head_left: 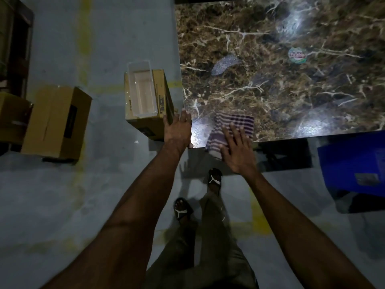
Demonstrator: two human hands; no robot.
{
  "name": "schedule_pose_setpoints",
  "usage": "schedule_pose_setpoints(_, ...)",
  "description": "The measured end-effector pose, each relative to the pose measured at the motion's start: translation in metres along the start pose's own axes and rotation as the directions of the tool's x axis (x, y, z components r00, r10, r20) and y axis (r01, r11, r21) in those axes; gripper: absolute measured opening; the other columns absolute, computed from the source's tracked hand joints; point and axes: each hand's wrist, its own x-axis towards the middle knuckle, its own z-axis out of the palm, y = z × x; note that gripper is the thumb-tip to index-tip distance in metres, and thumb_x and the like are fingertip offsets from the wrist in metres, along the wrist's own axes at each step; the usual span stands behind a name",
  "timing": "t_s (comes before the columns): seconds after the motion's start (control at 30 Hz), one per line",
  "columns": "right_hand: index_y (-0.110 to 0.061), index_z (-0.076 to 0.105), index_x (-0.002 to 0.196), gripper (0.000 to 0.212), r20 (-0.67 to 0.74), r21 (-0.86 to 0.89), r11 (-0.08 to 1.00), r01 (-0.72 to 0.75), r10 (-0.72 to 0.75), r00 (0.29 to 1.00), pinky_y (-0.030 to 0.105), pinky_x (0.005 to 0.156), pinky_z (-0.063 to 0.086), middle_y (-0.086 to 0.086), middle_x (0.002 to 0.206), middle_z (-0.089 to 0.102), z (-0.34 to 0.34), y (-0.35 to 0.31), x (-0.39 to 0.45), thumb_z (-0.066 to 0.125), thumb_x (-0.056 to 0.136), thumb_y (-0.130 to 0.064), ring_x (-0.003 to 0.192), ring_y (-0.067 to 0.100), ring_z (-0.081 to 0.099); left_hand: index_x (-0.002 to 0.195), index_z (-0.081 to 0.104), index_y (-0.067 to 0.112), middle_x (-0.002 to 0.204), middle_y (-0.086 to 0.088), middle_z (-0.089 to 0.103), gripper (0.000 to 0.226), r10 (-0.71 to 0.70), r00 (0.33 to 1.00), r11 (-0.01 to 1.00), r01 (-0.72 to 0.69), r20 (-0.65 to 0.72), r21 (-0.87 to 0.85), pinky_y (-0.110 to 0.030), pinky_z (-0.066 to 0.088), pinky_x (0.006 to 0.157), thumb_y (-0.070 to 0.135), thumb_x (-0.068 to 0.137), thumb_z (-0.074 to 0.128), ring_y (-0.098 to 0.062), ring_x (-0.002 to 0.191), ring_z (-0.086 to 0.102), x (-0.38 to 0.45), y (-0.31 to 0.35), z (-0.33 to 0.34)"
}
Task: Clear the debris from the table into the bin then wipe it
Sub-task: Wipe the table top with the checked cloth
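Two hands at the tabletop's near corner

Left of the tabletop (291,84), a clear bin (141,90) sat on a cardboard box (150,122); the left hand (178,130) lay released on the corner, the right hand (237,149), fingers (231,132) straight, pressed a striped cloth (233,124), round debris (297,55) farther in.

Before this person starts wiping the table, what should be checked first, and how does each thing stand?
1. Cloth within reach: ok, the right hand lies flat on the striped cloth at the table's near edge.
2. Debris cleared: not ok, a round lid and a bluish scrap remain on the table.
3. Bin ready: ok, the clear bin sits open on a cardboard box beside the table.
4. Left hand free: ok, open at the table corner.
5. Cloth damp: cannot tell.
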Motion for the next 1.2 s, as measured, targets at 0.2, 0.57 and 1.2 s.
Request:
schedule_pose_setpoints(0.2, -0.032, 0.005, 0.166, 0.068, -0.068, 0.036, 0.985, -0.167, 0.169, 0.983, 0.054, 0.128, 0.000, 0.003, 0.174, -0.004, -0.001, -0.040, 0.046, 0.017, 0.102, -0.051, 0.160, 0.032, -0.007, 0.164, 0.000, 0.010, 0.174, -0.008, 0.001, 0.128, -0.010, 1.000, 1.000, 0.010, 0.015, 0.004, -0.069, 0.011, 0.121, 0.045, 0.077, 0.087, -0.032, 0.155, 0.024, -0.003, 0.001, -0.001)
schedule_pose_setpoints(0.57, -0.037, 0.005, 0.165, 0.068, -0.034, 0.043, 0.985, -0.165, 0.167, 0.985, 0.055, 0.128, 0.001, -0.002, 0.174, -0.004, -0.015, -0.017, 0.048, 0.018, 0.101, -0.056, 0.160, 0.029, -0.006, 0.164, 0.000, 0.009, 0.173, -0.009, 0.002, 0.126, -0.005, 1.000, 1.000, 0.005, 0.002, -0.007, -0.070, 0.018, 0.119, 0.041, 0.078, 0.087, -0.036, 0.147, 0.037, 0.000, 0.000, 0.001)
schedule_pose_setpoints(1.2, -0.031, 0.019, 0.165, 0.065, -0.039, 0.009, 0.997, 0.081, -0.081, 0.996, 0.055, 0.126, 0.012, 0.004, 0.173, 0.012, 0.006, -0.071, 0.053, 0.028, 0.103, -0.047, 0.160, 0.033, 0.007, 0.165, 0.011, 0.017, 0.173, -0.004, 0.007, 0.090, -0.048, 0.991, 0.991, 0.032, -0.127, -0.127, -0.069, 0.023, 0.118, 0.022, 0.095, 0.068, -0.034, 0.144, 0.041, 0.002, 0.002, 0.010)
